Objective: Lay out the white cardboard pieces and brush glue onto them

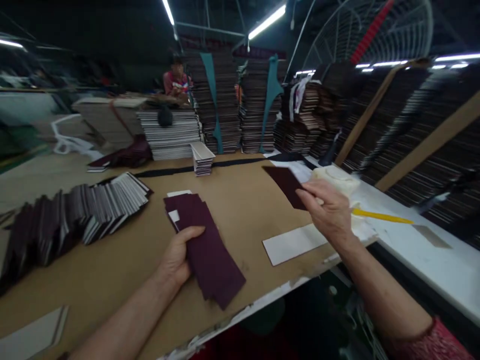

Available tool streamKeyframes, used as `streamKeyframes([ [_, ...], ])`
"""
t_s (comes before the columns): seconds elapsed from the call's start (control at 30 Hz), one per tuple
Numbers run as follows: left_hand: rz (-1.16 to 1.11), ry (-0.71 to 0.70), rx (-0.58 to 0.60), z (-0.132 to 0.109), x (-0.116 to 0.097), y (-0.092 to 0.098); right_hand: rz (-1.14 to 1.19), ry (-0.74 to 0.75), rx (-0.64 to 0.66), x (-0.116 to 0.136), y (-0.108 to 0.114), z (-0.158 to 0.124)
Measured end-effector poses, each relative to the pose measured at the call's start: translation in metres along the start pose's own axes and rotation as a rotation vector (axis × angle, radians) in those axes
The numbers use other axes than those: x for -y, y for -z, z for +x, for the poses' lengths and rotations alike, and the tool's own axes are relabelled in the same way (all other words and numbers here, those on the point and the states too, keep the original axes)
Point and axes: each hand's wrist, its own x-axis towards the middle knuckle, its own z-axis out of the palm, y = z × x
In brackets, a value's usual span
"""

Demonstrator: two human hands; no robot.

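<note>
My left hand (178, 257) is wrapped round a small stack of dark purple panels (210, 245), thumb on top; a white corner shows at the stack's upper left. My right hand (326, 207) pinches one dark maroon panel (287, 185) by its near edge, tilted over the table. Below it, a white rectangular panel (292, 245) with a thin dark edge lies flat near the table's front edge, its right end partly behind my right forearm. A yellow stick-like handle (382, 216) lies just beyond my right wrist, its other end hidden.
A leaning row of purple and white panels (112, 202) lies at the left. A small pile of panels (203, 160) stands at the back of the brown tabletop (240, 190). Tall stacks (228, 100) rise behind. A large fan (371, 30) is at upper right; a person (176, 80) is farther back.
</note>
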Motion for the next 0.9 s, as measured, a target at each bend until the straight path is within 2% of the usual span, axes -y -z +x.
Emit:
streamKeyframes([
  [0.1,-0.003,0.025,0.014,0.001,0.0,0.0,-0.045,0.161,0.316,-0.02,-0.024,-0.002],
  [0.2,-0.01,0.034,0.041,0.002,0.0,0.004,-0.121,0.292,0.629,-0.024,-0.035,-0.014],
  [0.27,-0.003,0.035,0.046,0.003,0.001,0.005,-0.183,0.329,0.761,-0.022,-0.033,-0.02],
  [0.33,0.007,0.033,0.042,0.002,0.001,0.005,-0.243,0.334,0.841,-0.021,-0.026,-0.024],
  [0.43,0.026,0.038,0.048,0.002,0.003,0.005,-0.314,0.316,0.91,-0.022,-0.016,-0.027],
  [0.57,0.047,0.037,0.062,0.001,0.002,0.004,-0.38,0.285,0.935,-0.02,-0.012,-0.032],
  [0.9,0.052,0.038,0.054,0.0,0.001,0.004,-0.302,0.235,0.87,-0.009,-0.002,-0.047],
])
